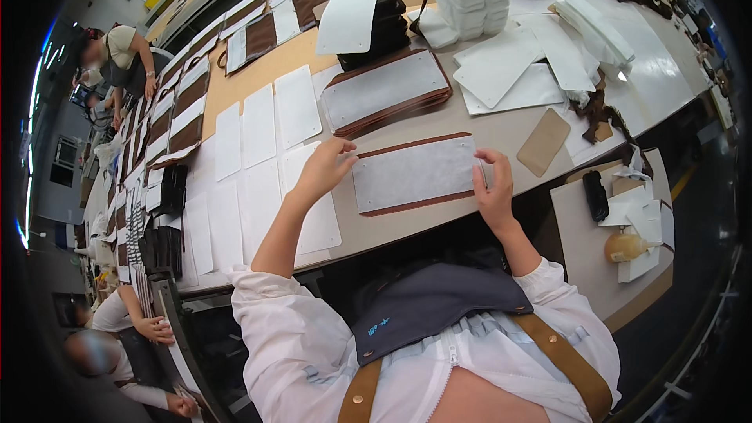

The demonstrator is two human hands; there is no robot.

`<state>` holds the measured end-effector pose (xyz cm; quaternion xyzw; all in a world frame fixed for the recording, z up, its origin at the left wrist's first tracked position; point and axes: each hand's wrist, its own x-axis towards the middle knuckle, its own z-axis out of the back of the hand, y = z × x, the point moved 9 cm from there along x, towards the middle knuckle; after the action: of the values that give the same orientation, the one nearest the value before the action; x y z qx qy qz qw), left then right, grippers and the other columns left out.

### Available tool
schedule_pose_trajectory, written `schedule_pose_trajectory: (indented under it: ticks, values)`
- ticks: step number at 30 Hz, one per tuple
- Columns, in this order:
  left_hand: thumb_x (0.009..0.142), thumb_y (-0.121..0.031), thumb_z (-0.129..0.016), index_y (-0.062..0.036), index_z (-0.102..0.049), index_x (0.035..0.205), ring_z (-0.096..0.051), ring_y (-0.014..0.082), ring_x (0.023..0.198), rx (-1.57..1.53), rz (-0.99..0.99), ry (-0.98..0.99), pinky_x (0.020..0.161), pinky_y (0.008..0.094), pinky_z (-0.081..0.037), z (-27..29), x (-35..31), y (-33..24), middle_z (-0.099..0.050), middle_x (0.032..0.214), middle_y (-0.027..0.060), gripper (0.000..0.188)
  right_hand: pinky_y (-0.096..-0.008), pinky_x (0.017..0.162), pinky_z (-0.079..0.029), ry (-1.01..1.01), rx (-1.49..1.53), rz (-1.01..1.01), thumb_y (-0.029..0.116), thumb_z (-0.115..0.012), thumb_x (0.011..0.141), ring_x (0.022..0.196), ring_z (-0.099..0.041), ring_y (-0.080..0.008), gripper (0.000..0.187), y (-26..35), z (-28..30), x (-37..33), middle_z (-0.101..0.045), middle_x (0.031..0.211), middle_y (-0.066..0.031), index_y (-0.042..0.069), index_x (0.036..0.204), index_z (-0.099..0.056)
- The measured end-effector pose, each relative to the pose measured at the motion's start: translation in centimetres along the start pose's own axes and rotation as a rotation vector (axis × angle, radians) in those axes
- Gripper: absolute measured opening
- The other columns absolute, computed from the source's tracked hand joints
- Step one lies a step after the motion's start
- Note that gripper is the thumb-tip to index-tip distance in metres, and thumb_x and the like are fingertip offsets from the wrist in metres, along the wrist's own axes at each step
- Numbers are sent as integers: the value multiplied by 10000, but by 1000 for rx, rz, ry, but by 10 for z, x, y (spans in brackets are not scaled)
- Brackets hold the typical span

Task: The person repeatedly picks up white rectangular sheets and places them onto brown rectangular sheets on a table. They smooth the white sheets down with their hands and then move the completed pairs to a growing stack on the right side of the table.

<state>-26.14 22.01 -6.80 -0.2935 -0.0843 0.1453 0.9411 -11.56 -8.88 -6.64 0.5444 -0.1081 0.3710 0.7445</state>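
A rectangular panel (415, 174), whitish grey with brown strips along its long edges, lies on the table in front of me. At its left edge is my left hand (325, 168), fingers bent and apart, the tips close to the upper left corner. My right hand (493, 188) is by the opposite short edge, thumb and forefinger spread beside it. Whether the fingertips touch the panel is hard to tell. Just beyond lies a stack of similar brown-edged panels (384, 92). White rectangular sheets (259, 125) are laid out in rows to the left of my left hand.
Behind the panel stack stands a dark pile (377, 35) topped by a white sheet. White pieces (497, 70) and a tan rounded card (544, 142) lie to the right. A lower side board (580, 243) holds a bottle (624, 247). Other people work at the left.
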Motion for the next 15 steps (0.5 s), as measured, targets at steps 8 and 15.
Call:
schedule_pose_trajectory:
  ticks: [8,15]
  values:
    - [823,-108,-807,-25,-644,1112,-625,314,1054,56,56,-8,915,400,-515,-24,-7,-7,-634,1066,147,342,-421,993,-460,194,-81,-36,21,-667,893,1097,-583,-335,410,-24,-6,9,-640,1141,-147,6,1291,-570]
    - [875,-94,-740,-12,-579,1277,-576,389,1187,174,-77,-165,1014,458,-470,-20,-25,-39,-602,1268,200,441,-448,1091,-408,276,-220,77,90,-684,905,1266,-528,-362,521,-12,-17,13,-575,1347,-183,3,1393,-524]
